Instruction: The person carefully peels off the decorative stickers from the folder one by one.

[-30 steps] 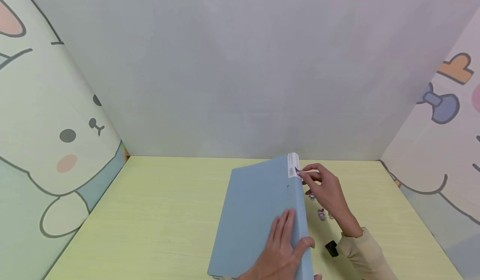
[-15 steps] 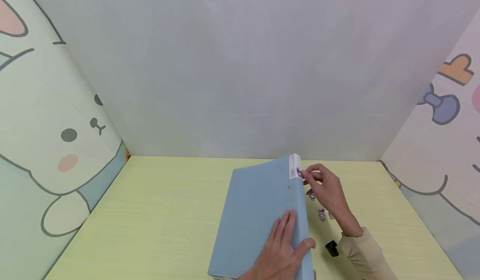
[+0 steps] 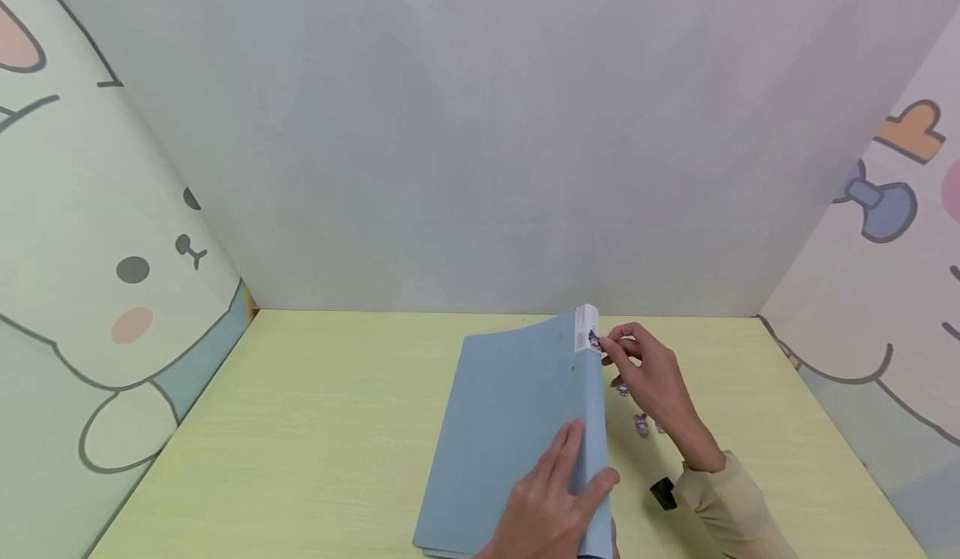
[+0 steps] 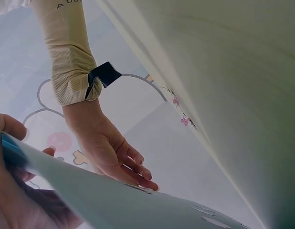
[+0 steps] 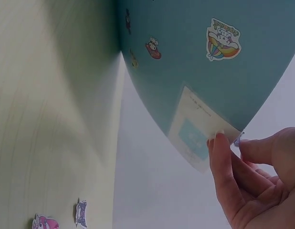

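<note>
A light blue folder (image 3: 510,426) stands tilted on the table, its spine on the right. My left hand (image 3: 542,505) holds it low down, fingers along the cover and thumb over the spine. At the spine's upper end is a white label (image 3: 587,327). There my right hand (image 3: 654,376) pinches a small purple sticker (image 3: 595,340) against the label's edge. In the right wrist view, the thumb and forefinger lie on either side of the folder's corner, partly hiding the sticker (image 5: 237,140). Another sticker (image 5: 223,40), a character with a rainbow balloon, is on the folder's far side.
Several small character stickers, one of them pink (image 3: 641,425), lie on the pale yellow table (image 3: 330,426) right of the folder. A black band (image 3: 663,493) sits at the right sleeve's cuff. Cartoon-printed walls (image 3: 135,209) enclose the table.
The folder's lower spine has shifted slightly left with my left hand, whose fingers have moved a little on the cover. My right hand keeps its pinch at the label.
</note>
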{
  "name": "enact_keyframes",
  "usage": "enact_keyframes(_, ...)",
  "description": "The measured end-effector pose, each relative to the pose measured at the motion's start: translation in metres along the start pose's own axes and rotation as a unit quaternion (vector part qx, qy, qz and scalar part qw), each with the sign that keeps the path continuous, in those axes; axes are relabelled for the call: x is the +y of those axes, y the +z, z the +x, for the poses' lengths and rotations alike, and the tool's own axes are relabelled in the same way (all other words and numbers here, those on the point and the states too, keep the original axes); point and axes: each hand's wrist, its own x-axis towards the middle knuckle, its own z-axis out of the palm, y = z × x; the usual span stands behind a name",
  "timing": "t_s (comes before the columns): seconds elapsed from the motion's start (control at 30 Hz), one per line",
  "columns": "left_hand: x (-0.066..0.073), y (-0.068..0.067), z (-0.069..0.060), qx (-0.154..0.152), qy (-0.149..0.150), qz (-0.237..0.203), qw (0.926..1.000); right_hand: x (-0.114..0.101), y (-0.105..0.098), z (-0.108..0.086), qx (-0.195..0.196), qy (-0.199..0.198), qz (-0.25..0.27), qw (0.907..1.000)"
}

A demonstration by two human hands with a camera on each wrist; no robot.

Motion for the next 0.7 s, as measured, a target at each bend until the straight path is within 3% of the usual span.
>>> enact_keyframes(0.33,0.0016,-0.0077,-0.0013,-0.005,-0.038,-0.047,0.9981,-0.0011,0.0016,0.0004,-0.013,-0.03,0.019,0.9993)
enact_keyframes(0.7,-0.0016,-0.0075,-0.0047,0.08,-0.04,-0.039,0.9952,-0.0029,0.0047,0.0019,-0.034,-0.045,0.062,0.9965)
